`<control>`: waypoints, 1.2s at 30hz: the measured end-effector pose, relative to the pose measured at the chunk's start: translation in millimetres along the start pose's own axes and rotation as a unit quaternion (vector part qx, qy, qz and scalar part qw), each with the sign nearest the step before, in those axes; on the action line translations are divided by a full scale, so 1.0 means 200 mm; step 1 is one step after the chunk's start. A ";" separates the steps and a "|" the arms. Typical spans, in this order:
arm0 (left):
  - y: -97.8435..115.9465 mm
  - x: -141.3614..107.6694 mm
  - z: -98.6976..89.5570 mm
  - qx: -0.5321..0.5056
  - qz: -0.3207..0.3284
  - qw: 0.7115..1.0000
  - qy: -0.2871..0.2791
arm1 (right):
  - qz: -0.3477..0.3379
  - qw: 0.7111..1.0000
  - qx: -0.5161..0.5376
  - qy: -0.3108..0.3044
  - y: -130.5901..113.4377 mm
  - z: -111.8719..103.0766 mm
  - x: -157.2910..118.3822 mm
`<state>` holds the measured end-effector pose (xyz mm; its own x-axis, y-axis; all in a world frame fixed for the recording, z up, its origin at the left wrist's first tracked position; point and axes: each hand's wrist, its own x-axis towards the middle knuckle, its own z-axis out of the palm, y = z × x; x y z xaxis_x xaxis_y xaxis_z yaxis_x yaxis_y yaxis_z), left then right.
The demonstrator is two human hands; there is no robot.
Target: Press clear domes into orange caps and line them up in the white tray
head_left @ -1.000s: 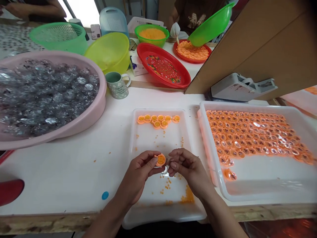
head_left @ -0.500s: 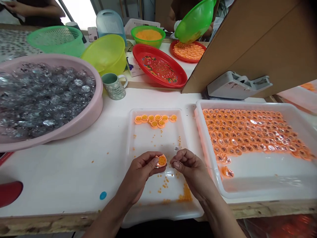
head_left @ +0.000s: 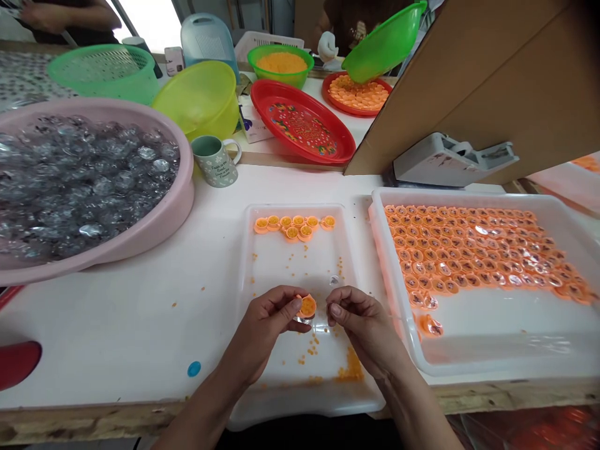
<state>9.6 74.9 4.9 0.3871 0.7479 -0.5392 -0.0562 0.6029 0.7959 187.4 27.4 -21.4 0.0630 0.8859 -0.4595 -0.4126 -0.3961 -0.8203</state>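
Both hands meet low in the middle of the frame over the small white tray [head_left: 262, 400]. The left hand [head_left: 267, 331] pinches an orange cap [head_left: 307, 306] filled with yellow beads; the right hand [head_left: 363, 325] curls its fingertips just beside it, whether grasping anything I cannot tell.

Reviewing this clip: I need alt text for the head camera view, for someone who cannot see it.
A person's left hand pinches a small orange cup of orange beads over a small white tray, with the right hand close beside it. To the right, a large white tray holds rows of orange cups; to the left sits a pink basin of clear pieces.
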 end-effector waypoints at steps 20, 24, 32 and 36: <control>-0.04 -0.02 0.06 0.222 0.127 0.967 -0.011 | -0.187 0.946 -0.264 0.027 -0.02 0.05 -0.04; -0.07 -0.03 0.06 0.305 0.244 0.921 -0.009 | -0.285 0.902 -0.322 0.047 -0.01 0.06 -0.06; -0.09 -0.03 0.09 0.272 0.314 0.909 0.032 | -0.304 0.906 -0.286 0.065 0.02 0.06 -0.08; -0.11 -0.03 0.10 0.241 0.320 0.915 0.036 | -0.320 0.907 -0.265 0.071 0.04 0.06 -0.08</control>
<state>26.8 51.7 -4.7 0.3541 0.9320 0.0770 0.1696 -0.1450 0.9748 172.3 12.9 -15.8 0.2679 0.9501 0.1595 0.2419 0.0939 -0.9658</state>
